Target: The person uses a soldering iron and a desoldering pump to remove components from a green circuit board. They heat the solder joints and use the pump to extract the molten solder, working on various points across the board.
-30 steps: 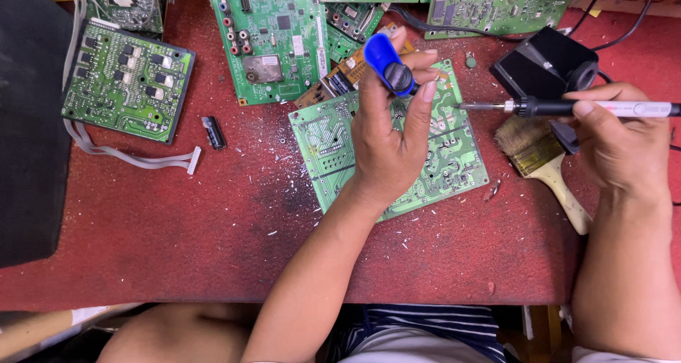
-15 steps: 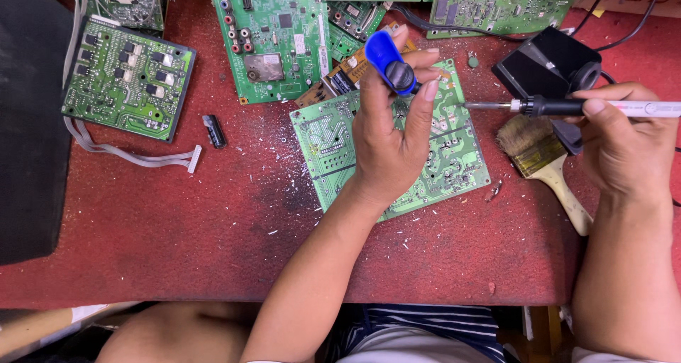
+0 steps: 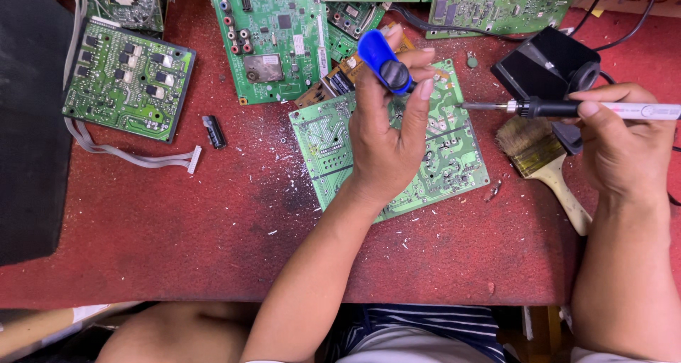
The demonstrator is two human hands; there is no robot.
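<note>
While the left hand (image 3: pixel 386 139) keeps its fingers closed round the blue desoldering pump (image 3: pixel 383 59), held tip-down over the green circuit board (image 3: pixel 454 157) on the red bench (image 3: pixel 213 235), little has shifted in the last second. Right hand (image 3: pixel 624 150) stays clamped on the soldering iron (image 3: pixel 560 108), whose tip seems to hover just above the board's right edge, beside the brush (image 3: pixel 543 164).

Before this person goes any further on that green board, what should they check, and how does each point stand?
1. Soldering iron gripped in right hand: ok.
2. Blue desoldering pump held in left hand: ok.
3. Circuit board lying flat on the red table: ok.
4. Iron tip off the left fingers: ok, a gap shows.
5. Tip hot enough: cannot tell.
6. Paintbrush bristles away from the iron: not ok, directly beneath it.
</note>
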